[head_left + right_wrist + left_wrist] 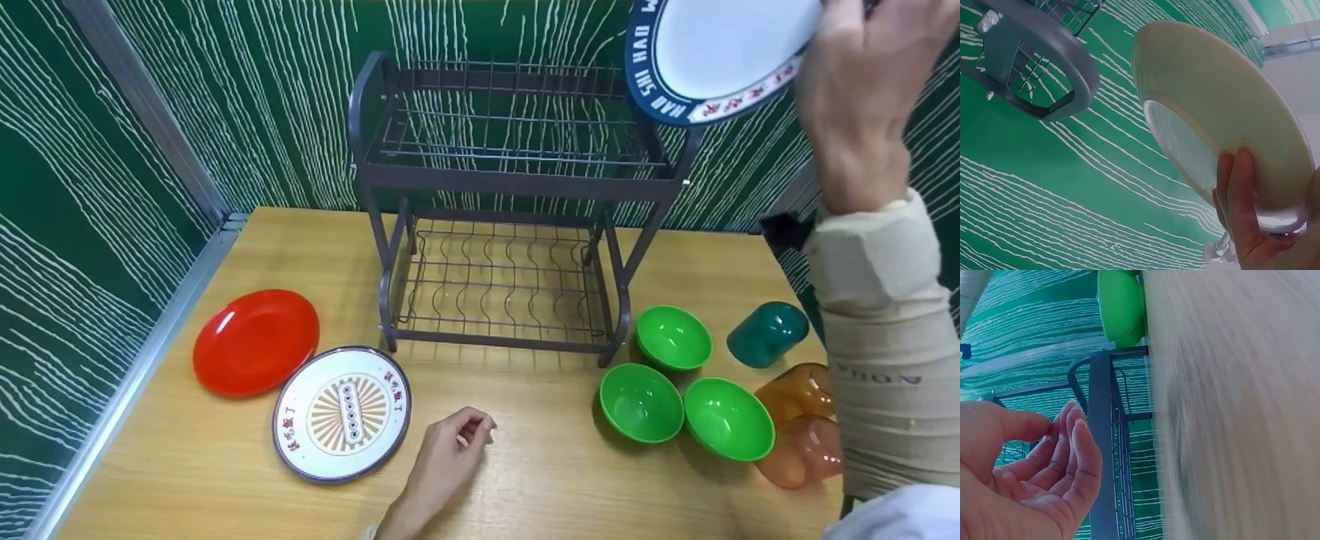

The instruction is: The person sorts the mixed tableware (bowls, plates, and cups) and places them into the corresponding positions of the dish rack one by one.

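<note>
The right hand (862, 97) grips the wide-rimmed plate (731, 49) by its right edge, as seen in the head view. In the right wrist view, the fingers (1241, 185) lie against the underside of the plate; the thumb is not clearly visible there. The wide-rimmed plate is raised above the table (555, 487), tilted, near the right end of the upper tier of the rack (517, 181). A gap separates plate and rack in the right wrist view. The rim is dark blue-green with white lettering and a white section bearing red characters.

The left hand (450, 454) is positioned low over the table, in front of the rack. Its fingers are loosely curved, the thumb is close to the fingertips, and nothing is held. Contact between this hand and the table cannot be confirmed.

The sunburst plate (341, 414) lies on the table, left of the left hand. The red plate (256, 343) lies just beside it, farther left; whether their edges overlap cannot be determined.

Three green bowls (642, 403) stand mouth up in a cluster to the right of the rack's lower tier. A teal cup (766, 334) and two orange cups (799, 450) are located to the right of the bowls. The sleeve (885, 360) partly covers the orange cups.
</note>
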Available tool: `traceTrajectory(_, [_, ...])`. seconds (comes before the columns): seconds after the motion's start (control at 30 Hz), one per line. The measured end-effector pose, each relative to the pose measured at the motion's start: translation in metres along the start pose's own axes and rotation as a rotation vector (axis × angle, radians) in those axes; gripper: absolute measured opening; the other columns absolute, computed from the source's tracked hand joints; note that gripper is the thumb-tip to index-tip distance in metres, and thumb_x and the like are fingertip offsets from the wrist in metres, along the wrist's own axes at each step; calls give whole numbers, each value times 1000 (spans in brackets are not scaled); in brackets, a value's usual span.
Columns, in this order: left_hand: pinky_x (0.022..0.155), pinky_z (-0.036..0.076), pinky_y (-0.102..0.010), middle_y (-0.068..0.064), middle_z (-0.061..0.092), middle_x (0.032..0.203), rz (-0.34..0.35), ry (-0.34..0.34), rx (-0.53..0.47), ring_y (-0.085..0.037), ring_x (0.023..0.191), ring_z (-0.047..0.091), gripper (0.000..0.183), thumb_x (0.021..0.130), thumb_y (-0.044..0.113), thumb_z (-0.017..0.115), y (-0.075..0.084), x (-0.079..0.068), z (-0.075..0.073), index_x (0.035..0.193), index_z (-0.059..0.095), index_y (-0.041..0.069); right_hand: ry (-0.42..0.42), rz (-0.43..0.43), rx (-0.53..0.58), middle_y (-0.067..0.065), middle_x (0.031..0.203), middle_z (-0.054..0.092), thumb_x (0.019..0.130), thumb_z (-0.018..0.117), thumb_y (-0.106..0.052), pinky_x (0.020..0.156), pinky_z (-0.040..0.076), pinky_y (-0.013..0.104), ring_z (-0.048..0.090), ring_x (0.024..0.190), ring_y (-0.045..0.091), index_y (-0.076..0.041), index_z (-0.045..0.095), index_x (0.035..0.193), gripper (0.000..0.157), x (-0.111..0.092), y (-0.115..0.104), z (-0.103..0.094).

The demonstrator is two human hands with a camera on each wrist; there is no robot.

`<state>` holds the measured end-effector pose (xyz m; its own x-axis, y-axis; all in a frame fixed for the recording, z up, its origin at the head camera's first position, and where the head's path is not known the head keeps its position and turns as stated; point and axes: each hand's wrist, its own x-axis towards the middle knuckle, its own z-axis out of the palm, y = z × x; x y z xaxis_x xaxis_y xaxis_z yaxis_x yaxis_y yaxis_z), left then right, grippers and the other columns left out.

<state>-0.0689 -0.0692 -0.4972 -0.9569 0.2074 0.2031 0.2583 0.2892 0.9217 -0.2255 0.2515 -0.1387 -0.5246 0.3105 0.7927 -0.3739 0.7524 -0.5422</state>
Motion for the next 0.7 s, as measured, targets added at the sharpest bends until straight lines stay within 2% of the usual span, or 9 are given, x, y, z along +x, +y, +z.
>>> traceTrajectory(0.1, [61,52,-19,-7,72,77,-5,-1,-1,-10,70,65,15,102,9,64,0,-1,1,92,72,2,6,-56,-59,-7,144,54,110,39,-20,110,33,12,53,128,1,-14,48,149,40,4,-4,9])
traceTrajectory(0.23, [61,53,-19,-9,72,78,9,0,-2,-9,69,65,14,101,8,63,-1,-2,1,92,72,1,-58,-28,-132,2,161,37,109,37,-17,116,6,9,30,146,6,-11,37,157,49,5,-15,15])
traceTrajectory(0.33, [61,52,-19,-9,73,78,23,4,-5,-8,69,65,13,101,7,64,-2,-2,1,92,72,1,-90,-27,-155,3,164,33,110,36,-20,116,3,10,27,148,8,-14,37,159,49,3,-21,18])
traceTrajectory(0.5, [61,51,-18,-7,72,77,25,9,-5,-8,69,65,12,100,6,64,-2,-1,0,92,72,2,-87,-73,-156,3,163,36,111,37,-32,118,8,13,33,145,9,-14,39,158,50,0,-18,27])
traceTrajectory(0.7, [60,52,-20,-9,72,77,23,-3,0,-4,69,63,15,102,8,63,-1,-2,0,92,72,1,-53,-137,-142,3,146,56,111,38,-31,112,33,17,54,130,8,-21,49,152,43,-1,-7,38])
